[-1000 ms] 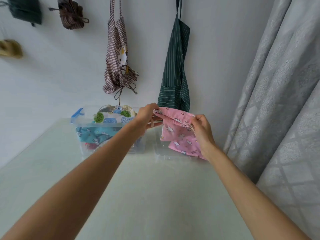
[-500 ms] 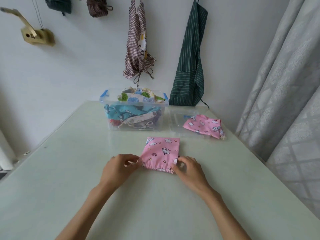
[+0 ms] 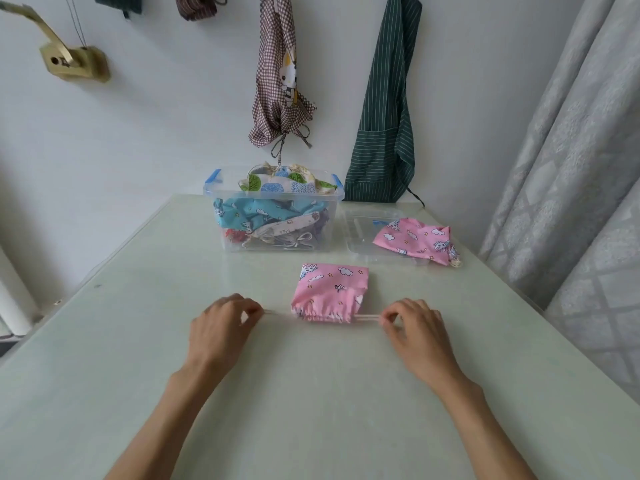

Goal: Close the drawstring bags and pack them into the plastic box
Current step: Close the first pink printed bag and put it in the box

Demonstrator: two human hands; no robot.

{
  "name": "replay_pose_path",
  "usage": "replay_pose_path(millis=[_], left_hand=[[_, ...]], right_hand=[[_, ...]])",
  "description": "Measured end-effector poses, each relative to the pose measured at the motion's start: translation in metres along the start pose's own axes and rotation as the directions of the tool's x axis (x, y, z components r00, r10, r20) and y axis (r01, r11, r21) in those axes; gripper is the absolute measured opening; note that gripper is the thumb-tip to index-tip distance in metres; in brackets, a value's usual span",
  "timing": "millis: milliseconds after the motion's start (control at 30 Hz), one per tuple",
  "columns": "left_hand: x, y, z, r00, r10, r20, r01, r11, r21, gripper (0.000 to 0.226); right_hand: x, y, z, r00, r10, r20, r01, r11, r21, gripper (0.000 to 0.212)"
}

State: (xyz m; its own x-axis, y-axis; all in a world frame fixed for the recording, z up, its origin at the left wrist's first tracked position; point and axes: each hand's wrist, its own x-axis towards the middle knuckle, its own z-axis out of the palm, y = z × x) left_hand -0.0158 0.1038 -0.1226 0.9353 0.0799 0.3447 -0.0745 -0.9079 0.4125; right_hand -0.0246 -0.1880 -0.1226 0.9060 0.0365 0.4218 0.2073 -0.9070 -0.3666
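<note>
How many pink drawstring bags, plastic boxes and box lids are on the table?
Pink drawstring bags: 2, one between the hands, one on the lid
Plastic boxes: 1
Box lids: 1
Total: 4

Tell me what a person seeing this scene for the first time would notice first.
Probably the pink cartoon-print drawstring bag lying mid-table, its gathered mouth facing the person, with the left hand and right hand pinching its white cords out to either side. Behind it stands the clear plastic box with blue latches, heaped with colourful bags. A second pink bag lies to its right on a clear lid.
</note>
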Motion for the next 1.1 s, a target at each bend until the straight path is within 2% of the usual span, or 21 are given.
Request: replay_pose_path(millis=[100,167,300,367,467,500,567,633,733,800,867,933,967,1000,1100], left_hand=[[0.004,-0.014,-0.009,0.98,-0.149,-0.129,0.144,0.989,-0.042,0.016],[0.004,-0.015,-0.009,0.98,-0.143,-0.137,0.145,0.989,0.007,0.018],[0.0,-0.014,-0.005,0.99,-0.063,-0.125,0.067,0.997,0.024,0.015],[-0.001,-0.009,-0.008,0.991,-0.01,-0.136,0.015,0.999,0.031,0.019],[-0.006,0.017,-0.014,0.985,0.006,-0.174,-0.013,0.999,-0.042,0.018],[-0.008,0.028,-0.012,0.992,0.003,-0.127,-0.01,0.999,-0.05,0.016],[-0.012,0.049,0.0,0.998,0.012,0.055,-0.013,1.0,0.021,0.025],[-0.015,0.064,0.012,0.984,-0.005,0.177,-0.006,0.998,0.062,0.031],[-0.009,0.073,0.02,0.974,-0.085,0.212,0.077,0.996,0.046,0.033],[-0.003,0.076,0.022,0.958,-0.165,0.237,0.189,0.979,-0.082,0.036],[0.005,0.078,0.023,0.935,-0.262,0.238,0.334,0.877,-0.346,0.031],[0.017,0.08,0.022,0.908,-0.34,0.246,0.416,0.644,-0.643,0.022],[0.025,0.081,0.021,0.89,-0.359,0.282,0.442,0.521,-0.73,0.021],[0.034,0.082,0.019,0.872,-0.361,0.332,0.471,0.428,-0.771,0.021],[0.06,0.083,0.018,0.851,-0.366,0.377,0.485,0.275,-0.83,0.022]], right_hand=[[0.004,0.021,-0.011,0.962,0.228,-0.154,-0.234,0.972,-0.028,0.01],[0.003,0.027,-0.013,0.944,0.309,-0.116,-0.314,0.949,-0.029,0.013],[-0.003,0.029,-0.008,0.933,0.36,-0.003,-0.36,0.933,0.003,0.013],[-0.003,0.027,-0.012,0.939,0.342,0.023,-0.342,0.94,0.006,0.024],[0.0,0.008,-0.015,0.975,0.218,-0.047,-0.213,0.973,0.094,0.031],[0.0,-0.001,-0.013,0.984,0.169,-0.053,-0.163,0.98,0.111,0.027],[0.002,-0.018,-0.006,0.995,0.097,0.029,-0.1,0.992,0.079,0.018],[0.006,-0.03,0.004,0.99,0.059,0.126,-0.059,0.998,-0.001,0.023],[0.016,-0.047,0.014,0.98,0.041,0.195,-0.035,0.999,-0.034,0.028],[0.024,-0.054,0.015,0.972,0.055,0.227,-0.048,0.998,-0.039,0.022],[0.035,-0.056,0.014,0.964,0.08,0.253,-0.077,0.997,-0.023,0.017],[0.047,-0.056,0.009,0.958,0.1,0.268,-0.118,0.992,0.052,0.014],[0.055,-0.056,0.006,0.955,0.107,0.276,-0.139,0.986,0.097,0.012],[0.063,-0.056,0.004,0.953,0.108,0.282,-0.151,0.979,0.136,0.013],[0.091,-0.055,0.0,0.954,0.101,0.284,-0.18,0.946,0.27,0.014]])
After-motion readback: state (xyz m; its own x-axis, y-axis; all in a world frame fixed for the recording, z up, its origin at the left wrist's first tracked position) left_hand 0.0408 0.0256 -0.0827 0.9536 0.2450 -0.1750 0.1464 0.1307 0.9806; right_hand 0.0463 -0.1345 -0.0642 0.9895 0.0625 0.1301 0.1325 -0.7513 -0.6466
